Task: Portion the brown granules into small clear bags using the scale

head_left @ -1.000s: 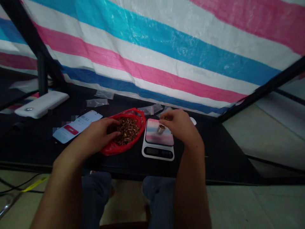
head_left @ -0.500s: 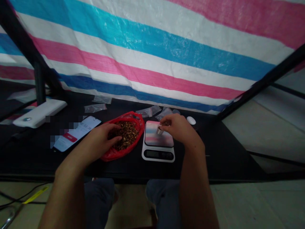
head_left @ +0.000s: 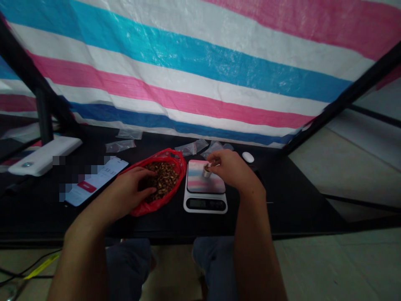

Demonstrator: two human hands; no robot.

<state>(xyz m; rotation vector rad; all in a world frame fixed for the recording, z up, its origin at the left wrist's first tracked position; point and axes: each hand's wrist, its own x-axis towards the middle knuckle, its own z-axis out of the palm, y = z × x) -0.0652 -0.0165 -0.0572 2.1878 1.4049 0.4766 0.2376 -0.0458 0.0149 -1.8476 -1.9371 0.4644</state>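
My left hand [head_left: 131, 186] rests with its fingers in a pile of small brown pieces [head_left: 163, 179], which lie in a red plastic bag [head_left: 177, 163]. To its right, a digital kitchen scale [head_left: 205, 204] has a pink, white and blue striped top. A small metal cup [head_left: 206, 171] stands on that top, holding something brown. My right hand [head_left: 230, 168] hangs over the scale, its pinched fingertips at the cup's rim. The pinch seems to hold brown pieces, though the fingers partly hide them.
A phone [head_left: 94, 182] lies left of the bag, and a white power bank [head_left: 44, 155] lies beyond it. Small clear plastic bags [head_left: 120, 146] and a white computer mouse [head_left: 247, 157] sit on the black table [head_left: 282, 209], before a striped tarpaulin [head_left: 188, 71].
My right fingertips have come down from above the cup to its rim. My left hand stays in the pile. The whole view has shifted slightly.
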